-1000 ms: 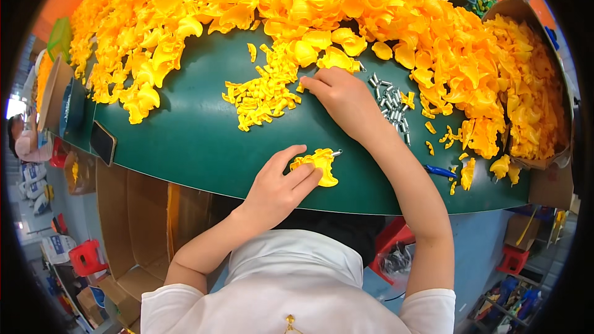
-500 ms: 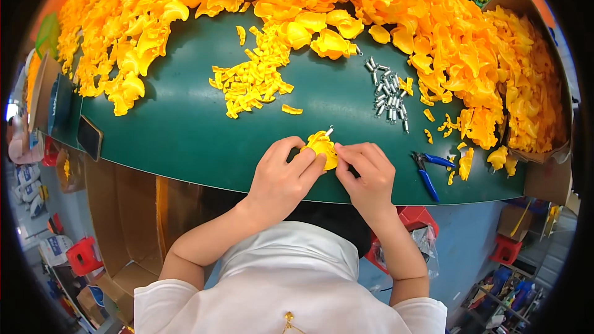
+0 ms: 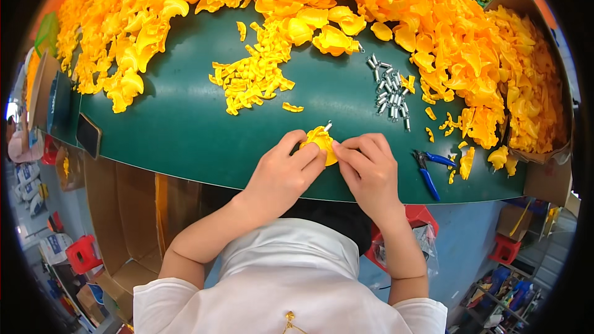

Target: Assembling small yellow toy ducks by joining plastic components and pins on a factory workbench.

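Over the front of the green table, my left hand [image 3: 286,170] grips a yellow curved plastic part [image 3: 318,138] between thumb and fingers. A small metal spring [image 3: 328,126] sticks up from its far edge. My right hand [image 3: 370,170] pinches at the right rim of the same part; its fingertips touch it, and whatever small thing may lie between them is hidden. Beyond my hands lie a heap of small yellow plastic strips [image 3: 257,74] and, to the right, a pile of metal springs [image 3: 391,91].
A large mound of yellow plastic shells [image 3: 445,43] spans the back. Blue-handled cutting pliers [image 3: 428,176] lie at right, near yellow scraps [image 3: 466,162]. A cardboard box [image 3: 547,154] of shells stands far right. A dark phone-like slab [image 3: 90,136] is at the left edge of the green table [image 3: 173,142].
Both hands have shifted very slightly, with the yellow part tilted a little between them. My right fingers are drawn closer together at its rim.
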A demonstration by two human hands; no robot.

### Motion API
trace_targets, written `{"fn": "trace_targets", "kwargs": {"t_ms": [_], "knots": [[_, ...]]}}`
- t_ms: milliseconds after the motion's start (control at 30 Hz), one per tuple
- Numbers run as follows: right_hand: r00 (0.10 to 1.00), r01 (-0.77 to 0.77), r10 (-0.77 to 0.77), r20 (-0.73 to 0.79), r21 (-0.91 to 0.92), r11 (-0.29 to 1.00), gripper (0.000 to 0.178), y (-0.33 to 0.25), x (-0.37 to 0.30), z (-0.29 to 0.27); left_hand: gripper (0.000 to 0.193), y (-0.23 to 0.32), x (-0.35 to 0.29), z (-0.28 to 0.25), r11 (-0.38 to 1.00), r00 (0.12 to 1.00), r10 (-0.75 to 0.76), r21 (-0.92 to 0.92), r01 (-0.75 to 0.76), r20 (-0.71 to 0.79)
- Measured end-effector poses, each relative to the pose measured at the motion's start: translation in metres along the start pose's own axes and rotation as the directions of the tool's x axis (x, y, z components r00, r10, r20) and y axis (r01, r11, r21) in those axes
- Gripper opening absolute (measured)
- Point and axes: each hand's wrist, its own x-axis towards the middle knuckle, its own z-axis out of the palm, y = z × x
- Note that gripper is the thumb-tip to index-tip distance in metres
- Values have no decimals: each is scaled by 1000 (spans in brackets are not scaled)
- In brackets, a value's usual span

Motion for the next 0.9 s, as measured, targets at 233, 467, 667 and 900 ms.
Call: {"fn": "trace_targets", "kwargs": {"t_ms": [233, 467, 667, 900], "knots": [[982, 20, -8, 187, -64, 998, 19, 1, 8, -13, 28, -5, 0, -2, 999, 999, 23, -30, -22, 32], [967, -25, 36, 253, -45, 999, 30, 0, 0, -23, 25, -9, 0, -4, 998, 997, 64, -20, -64, 35], [999, -44, 44, -12, -16, 999, 17, 40, 83, -36, 23, 0, -14, -17, 979, 999, 41, 197, -47, 33], [984, -48, -19, -176, -367, 929, 19, 80, 150, -5, 29, -1, -6, -1, 992, 992, -119, -41, 117, -42]]}}
